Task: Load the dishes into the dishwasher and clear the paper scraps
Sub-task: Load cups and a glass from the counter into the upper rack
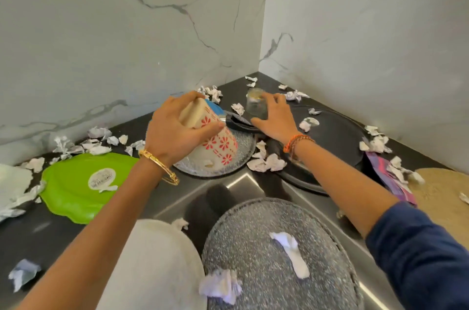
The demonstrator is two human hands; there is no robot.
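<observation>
My left hand (pixel 172 129) grips a cream mug with red flower prints (pixel 220 144), tilted on its side above a small speckled plate (pixel 243 155). My right hand (pixel 275 117) reaches to a clear drinking glass (pixel 256 104) near the corner; its fingers curl round the glass's right side. A dark utensil (pixel 238 123) lies between the two hands. A green plate (pixel 73 190) sits to the left, a large speckled grey plate (pixel 253 246) and a white plate (pixel 157 264) lie near me. Crumpled paper scraps (pixel 266 162) are scattered over the dark counter.
A black round plate (pixel 337 137) lies under my right forearm. A striped cloth (pixel 388 177) and a tan mat (pixel 441 198) sit at the right. A steel sink (pixel 228 198) is in the middle. Marble walls close the corner behind.
</observation>
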